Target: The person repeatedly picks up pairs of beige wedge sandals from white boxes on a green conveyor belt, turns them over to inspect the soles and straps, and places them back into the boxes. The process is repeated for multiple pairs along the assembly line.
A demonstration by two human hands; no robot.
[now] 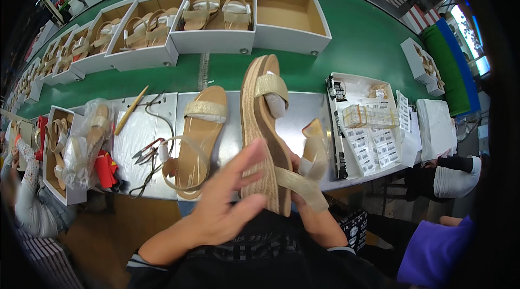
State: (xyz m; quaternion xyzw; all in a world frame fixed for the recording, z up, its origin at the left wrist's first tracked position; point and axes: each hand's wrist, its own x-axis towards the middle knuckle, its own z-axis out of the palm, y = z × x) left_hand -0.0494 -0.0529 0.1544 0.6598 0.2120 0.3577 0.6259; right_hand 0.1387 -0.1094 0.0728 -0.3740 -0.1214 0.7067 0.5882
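Observation:
A wedge sandal (253, 110) with a woven rope-like side and gold straps is held up in front of me, tilted on its side. My right hand (301, 208) grips it from behind near the heel, partly hidden by the sole and ankle strap. My left hand (222, 205) has its fingers stretched apart beside the heel's woven side; whether it touches is unclear. White padding (276, 104) sits under the toe strap. To the left, the matching sandal (201, 135) lies sole-down on the metal table (233, 126), its ankle strap looped outward.
White boxes (214, 41) holding sandals line the green conveyor (346, 45); the rightmost box (292, 13) holds none. At right, a box lid (374, 170) contains label sheets. Left are a wooden stick (130, 110), pliers-like snips (149, 151) and bagged sandals (89, 143). Other people sit at both sides.

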